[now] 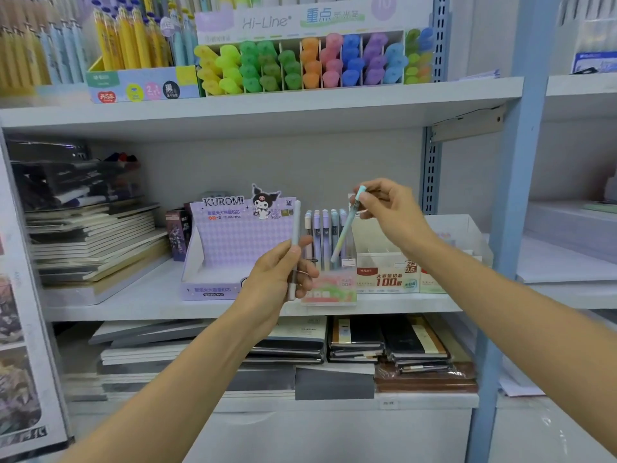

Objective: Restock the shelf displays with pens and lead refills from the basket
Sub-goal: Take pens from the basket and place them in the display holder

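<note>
My right hand (389, 212) pinches a pale green-and-white pen (345, 228) by its top end, the pen slanting down into the clear pen display box (329, 289) on the middle shelf. Several pastel pens (322, 230) stand upright in that box. My left hand (280, 275) grips another pale pen (295, 235) upright, just left of the box. A purple Kuromi lead-refill display carton (233, 242) stands to the left. A white lead-refill box marked "100" (387, 274) sits to the right. No basket is in view.
Stacked notebooks (93, 242) fill the left of the middle shelf (150, 302). Highlighters (300, 65) and yellow pens (127, 38) line the upper shelf. More notebooks (357, 345) lie on the shelf below. A blue upright post (510, 195) bounds the right side.
</note>
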Demonstrator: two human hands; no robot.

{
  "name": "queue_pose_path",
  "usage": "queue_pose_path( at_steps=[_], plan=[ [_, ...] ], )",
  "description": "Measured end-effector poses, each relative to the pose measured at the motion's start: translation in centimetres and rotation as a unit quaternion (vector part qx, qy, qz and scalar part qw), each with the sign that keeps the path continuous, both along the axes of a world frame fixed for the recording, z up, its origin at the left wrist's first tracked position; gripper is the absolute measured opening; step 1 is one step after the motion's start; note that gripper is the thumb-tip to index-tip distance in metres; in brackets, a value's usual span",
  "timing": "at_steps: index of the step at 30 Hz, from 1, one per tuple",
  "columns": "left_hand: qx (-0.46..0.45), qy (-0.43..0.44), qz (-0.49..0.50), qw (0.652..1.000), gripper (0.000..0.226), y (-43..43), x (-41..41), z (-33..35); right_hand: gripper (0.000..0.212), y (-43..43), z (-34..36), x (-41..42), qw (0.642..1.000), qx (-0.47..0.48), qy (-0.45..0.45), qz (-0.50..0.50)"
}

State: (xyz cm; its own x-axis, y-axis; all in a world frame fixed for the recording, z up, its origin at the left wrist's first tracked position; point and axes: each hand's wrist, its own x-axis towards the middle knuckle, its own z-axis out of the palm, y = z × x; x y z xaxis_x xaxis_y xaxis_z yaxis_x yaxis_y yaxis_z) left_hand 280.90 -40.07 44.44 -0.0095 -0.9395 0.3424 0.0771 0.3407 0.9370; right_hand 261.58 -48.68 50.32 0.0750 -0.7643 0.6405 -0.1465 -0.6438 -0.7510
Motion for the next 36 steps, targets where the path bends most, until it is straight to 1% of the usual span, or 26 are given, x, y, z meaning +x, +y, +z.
queue_pose_path(
  at_steps=[5, 9, 11, 15, 17, 19, 20, 21, 23, 25, 26, 28, 29, 31, 32, 34, 36],
  plan=[
    [-0.004, -0.006, -0.017, 1.0, 0.023, 0.1, 0.4, -0.3, 0.017, -1.2, -2.3, 1.0, 0.996, -0.04, 0.074, -0.025],
    [-0.002, -0.008, -0.034, 0.999, 0.021, -0.2, 0.7, -0.6, 0.015, -1.8, -1.7, 0.4, 0.992, -0.028, 0.119, 0.004],
    [0.006, 0.013, -0.046, 0.999, 0.02, -0.4, 0.7, -0.7, 0.015, -2.0, -1.3, 0.2, 0.989, -0.024, 0.146, 0.015],
    [0.032, 0.058, -0.055, 0.996, 0.021, -0.7, 0.6, -0.8, 0.015, -2.0, -1.5, 1.0, 0.992, -0.028, 0.123, 0.026],
    [0.037, 0.063, -0.052, 0.996, 0.021, -0.8, 0.6, -1.0, 0.012, -2.2, -1.9, 1.6, 0.991, -0.054, 0.124, -0.023],
    [0.042, 0.071, -0.054, 0.995, 0.022, -0.8, 0.8, -1.0, 0.01, -2.6, -2.2, 2.0, 0.976, -0.088, 0.164, -0.109],
    [0.045, 0.079, -0.056, 0.994, 0.022, -0.8, 0.9, -1.0, 0.011, -2.8, -2.3, 2.1, 0.969, -0.09, 0.183, -0.14],
    [0.047, 0.086, -0.058, 0.993, 0.023, -0.8, 1.0, -1.0, 0.014, -3.0, -2.4, 2.2, 0.965, -0.081, 0.195, -0.156],
    [0.052, 0.093, -0.055, 0.993, 0.026, -0.7, 1.2, -1.0, 0.022, -2.9, -2.6, 2.2, 0.964, -0.06, 0.206, -0.156],
    [0.056, 0.088, -0.049, 0.993, 0.027, -0.7, 1.2, -1.0, 0.029, -2.3, -2.5, 2.0, 0.972, -0.061, 0.188, -0.125],
    [0.057, 0.082, -0.047, 0.994, 0.027, -0.6, 1.1, -1.1, 0.032, -1.8, -2.4, 1.9, 0.981, -0.064, 0.16, -0.087],
    [0.058, 0.068, -0.047, 0.995, 0.027, -0.5, 0.9, -1.1, 0.036, -0.4, -2.0, 1.8, 0.994, -0.046, 0.085, 0.042],
    [0.06, 0.06, -0.049, 0.995, 0.026, -0.4, 0.8, -1.1, 0.035, 0.1, -1.8, 1.7, 0.992, -0.027, 0.063, 0.107],
    [0.064, 0.045, -0.057, 0.995, 0.026, -0.3, 0.4, -0.9, 0.028, 0.9, -1.5, 1.5, 0.979, -0.001, 0.065, 0.193],
    [0.067, 0.037, -0.06, 0.995, 0.025, -0.2, 0.3, -0.8, 0.022, 1.2, -1.5, 1.5, 0.975, 0.006, 0.071, 0.212],
    [0.073, 0.035, -0.071, 0.994, 0.024, 0.0, 0.3, -0.4, 0.012, 1.5, -1.6, 1.4, 0.975, 0.012, 0.054, 0.213],
    [0.07, 0.072, -0.08, 0.992, 0.037, 0.1, 0.7, 0.0, 0.009, 1.5, -1.8, 0.8, 0.98, 0.025, -0.006, 0.198]
  ],
)
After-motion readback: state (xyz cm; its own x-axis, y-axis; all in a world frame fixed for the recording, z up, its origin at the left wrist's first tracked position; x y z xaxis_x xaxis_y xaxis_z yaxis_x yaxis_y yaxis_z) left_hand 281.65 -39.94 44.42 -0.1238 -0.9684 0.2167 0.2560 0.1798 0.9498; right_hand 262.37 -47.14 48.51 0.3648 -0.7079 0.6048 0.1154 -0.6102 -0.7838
